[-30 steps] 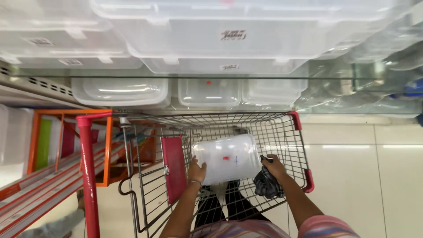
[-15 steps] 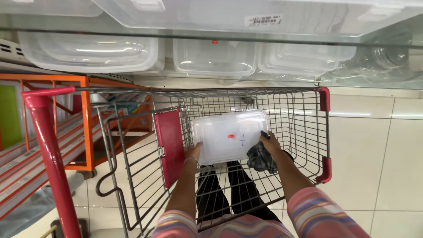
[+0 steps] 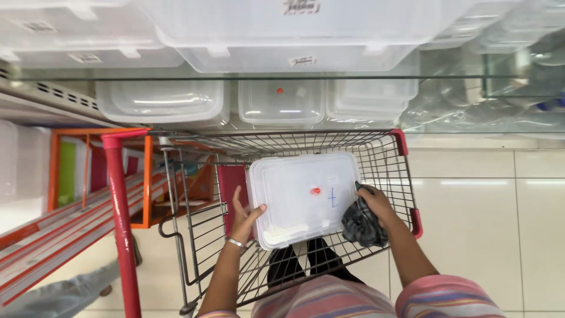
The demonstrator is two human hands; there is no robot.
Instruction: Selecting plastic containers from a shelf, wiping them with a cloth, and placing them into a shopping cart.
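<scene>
**A flat container held loosely above the cart**

The white plastic container (image 3: 303,197) sits lid-up over the open top of the wire shopping cart (image 3: 376,147), held at both short ends. It carries a small red sticker and a blue pen mark on the lid. The left hand (image 3: 244,215) has its fingers spread, the thumb lying on the lid near the corner and the rest along or under the left edge; it is a light hold rather than a firm clasp. The right hand (image 3: 374,206) presses against the right edge while its fingers are also closed around a dark crumpled cloth (image 3: 362,227), so how much of that hand actually grips the box cannot be told.

The likely trouble is a slip: with one hand shared with the cloth and the other open-fingered, the smooth box may tilt and drop into the basket, or the lid may pop if it is squeezed unevenly. The cloth could also snag on the wire.

Room is tight at the sides: the cart's red-capped rim lies just beside the right wrist, and the red child-seat flap (image 3: 232,176) stands close behind the left hand. Ahead, the glass shelf (image 3: 447,76) stacked with clear storage boxes (image 3: 282,103) overhangs the cart's far end. Straight down into the basket is open.
</scene>
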